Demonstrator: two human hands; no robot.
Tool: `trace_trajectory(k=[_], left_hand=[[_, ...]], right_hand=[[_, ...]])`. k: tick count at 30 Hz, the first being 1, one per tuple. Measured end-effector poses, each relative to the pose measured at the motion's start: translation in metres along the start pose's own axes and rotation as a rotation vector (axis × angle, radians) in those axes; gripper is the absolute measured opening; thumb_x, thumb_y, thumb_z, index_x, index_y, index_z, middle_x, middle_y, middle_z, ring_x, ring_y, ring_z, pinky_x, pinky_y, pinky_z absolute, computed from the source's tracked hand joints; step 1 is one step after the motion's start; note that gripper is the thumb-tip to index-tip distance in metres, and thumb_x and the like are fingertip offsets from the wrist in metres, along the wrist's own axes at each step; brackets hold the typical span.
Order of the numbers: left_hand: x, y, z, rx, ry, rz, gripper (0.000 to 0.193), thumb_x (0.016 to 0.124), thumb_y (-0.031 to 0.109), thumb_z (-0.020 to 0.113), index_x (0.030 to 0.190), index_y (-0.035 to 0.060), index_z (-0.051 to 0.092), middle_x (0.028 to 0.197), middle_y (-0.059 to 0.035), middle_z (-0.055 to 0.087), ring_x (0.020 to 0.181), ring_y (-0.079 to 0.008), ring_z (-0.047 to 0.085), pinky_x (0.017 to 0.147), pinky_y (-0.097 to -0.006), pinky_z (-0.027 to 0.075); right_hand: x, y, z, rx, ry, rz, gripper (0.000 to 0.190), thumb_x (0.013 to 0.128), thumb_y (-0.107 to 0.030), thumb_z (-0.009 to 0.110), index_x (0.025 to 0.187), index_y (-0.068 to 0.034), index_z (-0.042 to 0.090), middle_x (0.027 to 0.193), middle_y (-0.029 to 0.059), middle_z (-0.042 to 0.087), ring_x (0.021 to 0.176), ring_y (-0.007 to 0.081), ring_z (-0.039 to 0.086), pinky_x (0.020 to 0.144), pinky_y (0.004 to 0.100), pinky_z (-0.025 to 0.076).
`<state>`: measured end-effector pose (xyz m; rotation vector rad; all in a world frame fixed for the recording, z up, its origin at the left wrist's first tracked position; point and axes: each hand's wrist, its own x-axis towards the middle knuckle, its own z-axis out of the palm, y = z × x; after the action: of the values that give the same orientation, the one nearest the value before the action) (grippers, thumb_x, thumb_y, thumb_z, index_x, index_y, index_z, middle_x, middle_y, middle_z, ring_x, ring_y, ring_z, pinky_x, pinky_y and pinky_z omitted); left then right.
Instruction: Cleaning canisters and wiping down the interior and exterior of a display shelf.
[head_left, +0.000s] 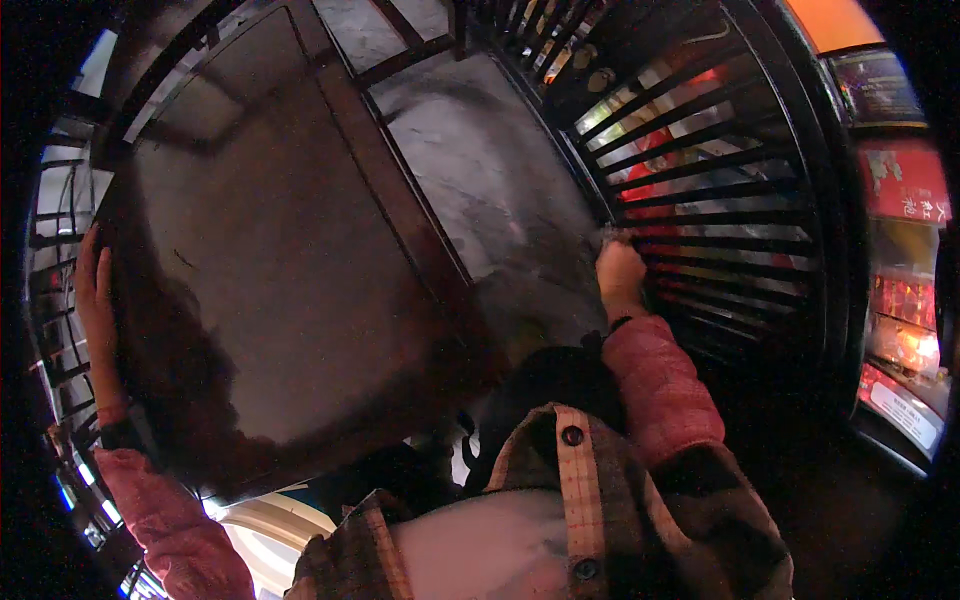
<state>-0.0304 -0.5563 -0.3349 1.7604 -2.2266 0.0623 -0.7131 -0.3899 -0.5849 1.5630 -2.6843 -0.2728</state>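
My left hand (96, 292) lies at the left edge of a dark wooden tabletop (300, 247), fingers stretched out with a gap between them and nothing visible in them. Broad shadows fall across the brown surface. My right hand (621, 270) is curled beside the lower rail of a black slatted frame (720, 221), over on the right. Something small and greyish shows at its fingertips, too blurred to name. Whether the curled fingers grip the rail or a thing of their own is hidden.
Between table and slats runs a grey stone-like floor (480, 165). Colourful packages (649, 161) show behind the slats. A red box (905, 180) bearing writing stands at the far right. Chair-like dark bars (60, 240) line the left rim. A pale curved object (281, 525) is below the table.
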Motion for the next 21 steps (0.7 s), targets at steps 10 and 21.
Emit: trace_trajectory(k=[10,21], left_hand=[[-0.004,0.017,-0.002,-0.081,0.008,-0.019,0.039,0.093,0.019,0.042,0.128,0.0016,0.042,0.133,-0.0104,0.043,0.126,-0.0204,0.036,0.105,-0.0298,0.024],[0.001,0.003,-0.001,0.016,0.012,-0.037,0.039,0.093,0.022,0.042,0.127,0.0021,0.045,0.131,-0.0106,0.044,0.124,-0.0222,0.038,0.104,-0.0313,0.025]], right_hand=[[0.026,0.003,0.007,0.266,-0.101,0.235,0.034,0.084,-0.034,0.049,0.099,-0.004,0.054,0.074,0.0183,0.063,0.072,0.036,0.062,0.064,0.0491,0.048],[-0.048,0.019,-0.014,0.015,-0.159,0.129,0.028,0.088,-0.031,0.044,0.105,-0.012,0.056,0.074,0.0167,0.063,0.069,0.0369,0.061,0.06,0.0466,0.048]])
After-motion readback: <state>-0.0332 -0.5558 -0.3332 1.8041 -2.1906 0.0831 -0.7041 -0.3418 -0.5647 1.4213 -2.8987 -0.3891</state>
